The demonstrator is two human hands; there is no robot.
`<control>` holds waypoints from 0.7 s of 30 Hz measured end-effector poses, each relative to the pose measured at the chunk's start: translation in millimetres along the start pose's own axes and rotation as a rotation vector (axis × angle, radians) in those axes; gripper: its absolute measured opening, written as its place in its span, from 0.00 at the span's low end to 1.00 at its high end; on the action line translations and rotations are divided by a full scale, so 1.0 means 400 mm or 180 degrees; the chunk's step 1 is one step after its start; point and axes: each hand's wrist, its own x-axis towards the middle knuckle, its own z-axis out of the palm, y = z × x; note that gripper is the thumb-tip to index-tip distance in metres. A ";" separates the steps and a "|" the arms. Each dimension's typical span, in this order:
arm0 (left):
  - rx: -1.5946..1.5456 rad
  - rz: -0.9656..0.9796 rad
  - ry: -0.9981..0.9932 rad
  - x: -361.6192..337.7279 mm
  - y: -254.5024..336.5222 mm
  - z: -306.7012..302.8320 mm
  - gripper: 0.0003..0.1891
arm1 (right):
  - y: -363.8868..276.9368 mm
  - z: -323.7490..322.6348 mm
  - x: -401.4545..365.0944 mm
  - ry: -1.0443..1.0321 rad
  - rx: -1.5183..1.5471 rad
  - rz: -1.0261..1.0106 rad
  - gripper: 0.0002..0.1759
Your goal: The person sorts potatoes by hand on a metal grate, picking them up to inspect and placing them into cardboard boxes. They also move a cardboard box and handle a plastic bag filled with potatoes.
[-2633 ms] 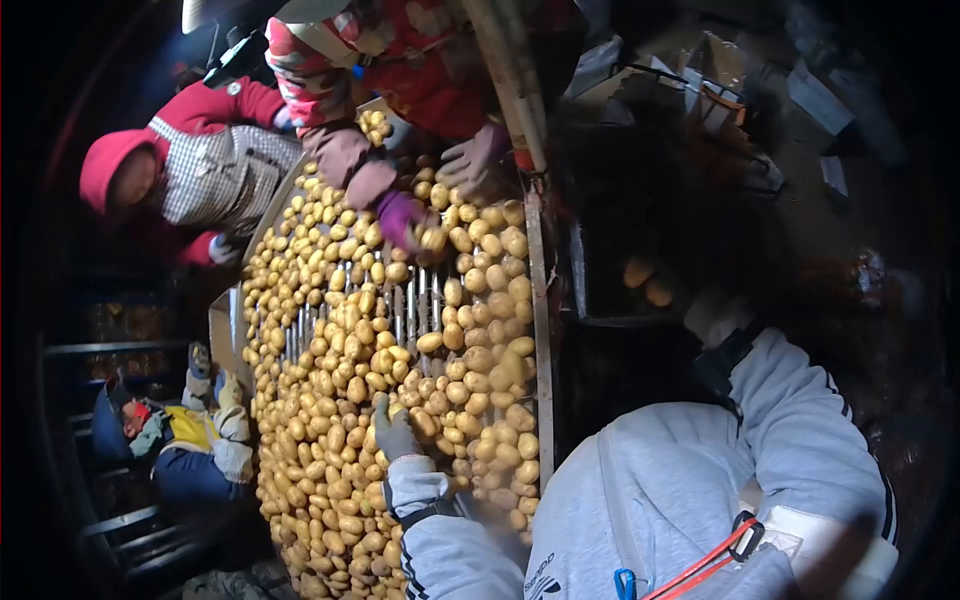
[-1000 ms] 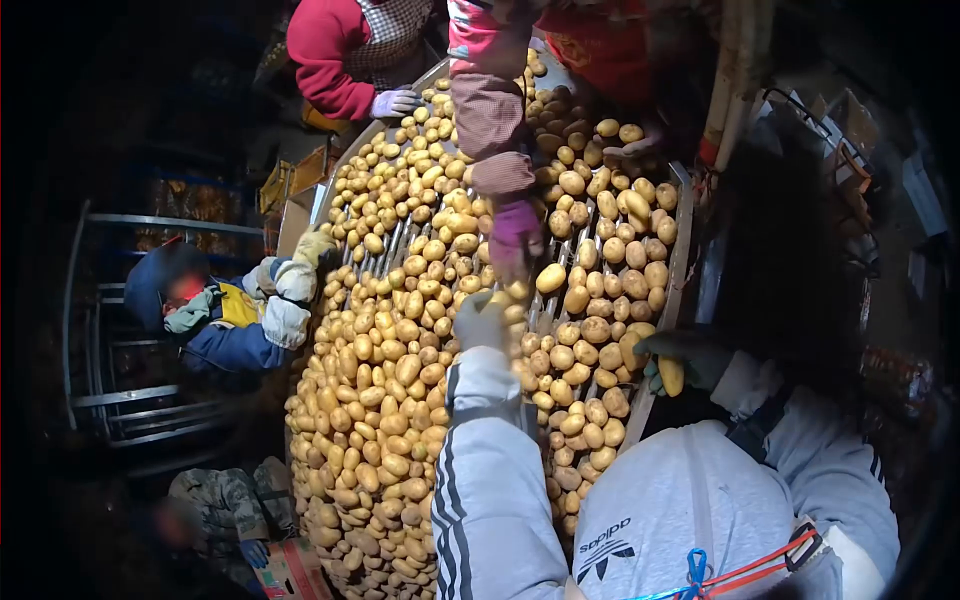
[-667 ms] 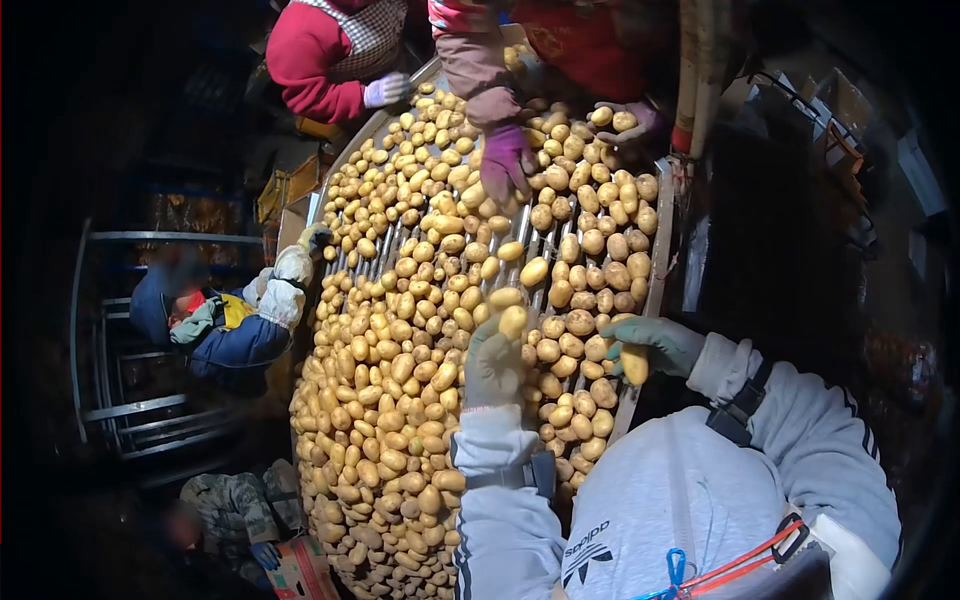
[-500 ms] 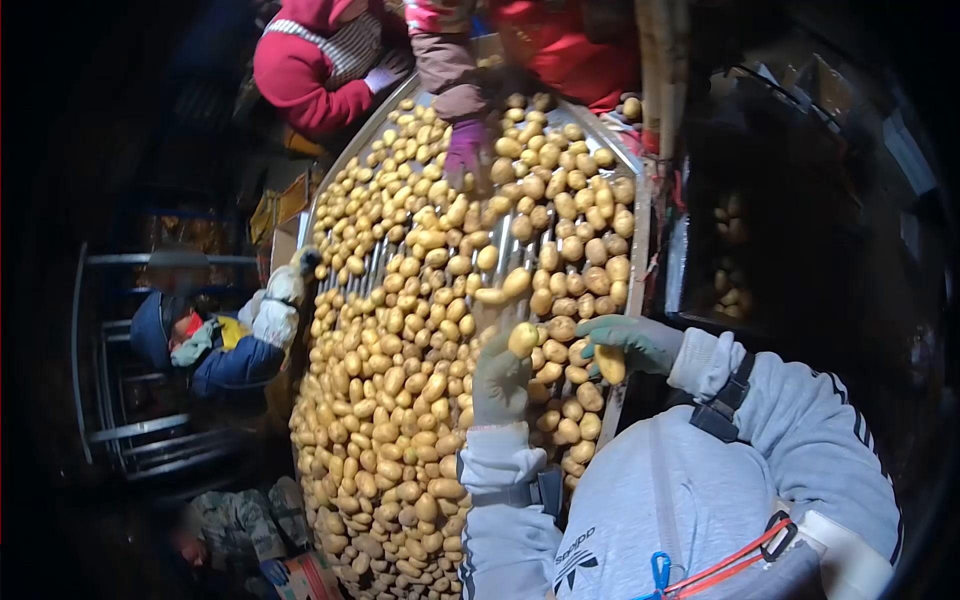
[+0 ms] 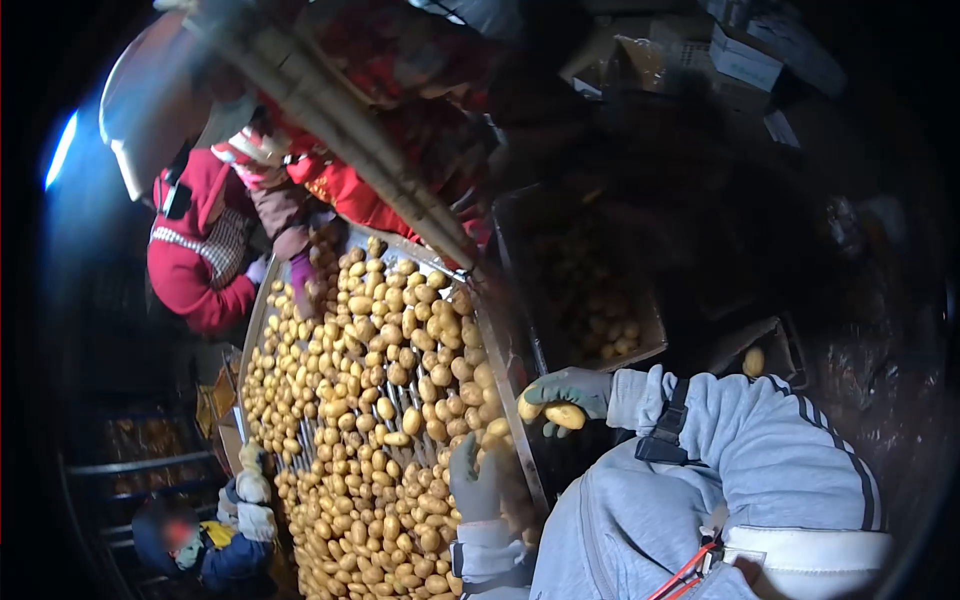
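My right hand (image 5: 572, 398), in a grey-green glove, is closed around two potatoes (image 5: 564, 415) just outside the right rim of the sorting table (image 5: 510, 400). One of the two pokes out past the fingertips and the other lies under the fingers. Over the near part of the table is my left hand (image 5: 474, 482), gloved too, its thumb and fingers apart and nothing between them. Loose potatoes (image 5: 385, 410) cover the rollers around it, and one potato (image 5: 497, 428) lies close to its fingertips.
Beyond the rim stands a crate (image 5: 640, 352) with potatoes in it; farther right, a smaller box (image 5: 790, 350) has a single potato. A pole (image 5: 350, 130) slants across the far end. Co-workers stand there, one with a purple glove (image 5: 303, 283), and another person (image 5: 235, 540) is at the left.
My view has turned to the right. My right hand has moved out past the table's rim and now shows two potatoes. The potato at my left hand has left its fingers.
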 end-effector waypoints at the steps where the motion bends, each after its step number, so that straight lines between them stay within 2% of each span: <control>1: 0.0410 -0.0009 0.0176 -0.008 -0.001 0.007 0.25 | -0.004 -0.018 -0.019 0.0012 0.0037 -0.0074 0.25; 2: 0.0814 -0.0006 0.0346 -0.013 -0.001 0.019 0.25 | -0.008 -0.034 -0.038 0.0036 0.0077 -0.0153 0.25; 5: 0.1737 0.0391 0.0312 -0.031 -0.051 0.045 0.26 | 0.008 -0.081 -0.073 0.0290 0.0169 -0.0498 0.26; 8: 0.1939 0.0587 0.0257 -0.058 -0.076 0.082 0.28 | 0.002 -0.150 -0.125 0.0569 0.0291 -0.0784 0.26; 9: 0.2048 0.0216 0.0110 -0.062 -0.008 0.096 0.29 | -0.006 -0.185 -0.143 0.0673 0.0299 -0.0949 0.24; 10: 0.2125 0.0310 0.0091 -0.063 -0.012 0.096 0.29 | -0.015 -0.227 -0.163 0.0912 0.0305 -0.1164 0.24; 11: 0.2196 0.0404 0.0080 -0.064 -0.023 0.092 0.29 | -0.030 -0.292 -0.166 0.1019 0.0789 -0.1093 0.22; 12: 0.2269 0.0502 0.0074 -0.063 -0.029 0.092 0.29 | -0.087 -0.327 -0.210 0.1022 0.1462 -0.0901 0.20; 13: 0.2155 -0.0056 -0.0214 -0.059 0.033 0.093 0.28 | -0.135 -0.410 -0.217 0.1312 0.1078 -0.1613 0.18; 14: 0.2201 -0.0031 -0.0261 -0.053 0.055 0.094 0.29 | -0.183 -0.491 -0.224 0.1666 0.0668 -0.2292 0.17; 15: 0.2251 -0.0016 -0.0317 -0.055 0.069 0.094 0.29 | -0.284 -0.578 -0.258 0.1559 0.0790 -0.2053 0.17; 17: 0.2282 0.0020 -0.0381 -0.069 0.071 0.096 0.29 | -0.434 -0.744 -0.299 0.1701 -0.0564 -0.2797 0.16; 18: 0.2270 0.0049 -0.0371 -0.072 0.063 0.092 0.28 | -0.507 -0.725 -0.325 0.2272 -0.0165 -0.2954 0.16; 20: 0.1942 0.0098 -0.0100 -0.057 0.047 0.095 0.28 | -0.492 -0.770 -0.290 -0.0144 0.0118 -0.2826 0.16; 21: 0.1628 0.0094 0.0112 -0.060 0.032 0.103 0.28 | -0.440 -0.784 -0.272 -0.0022 0.0140 -0.2613 0.17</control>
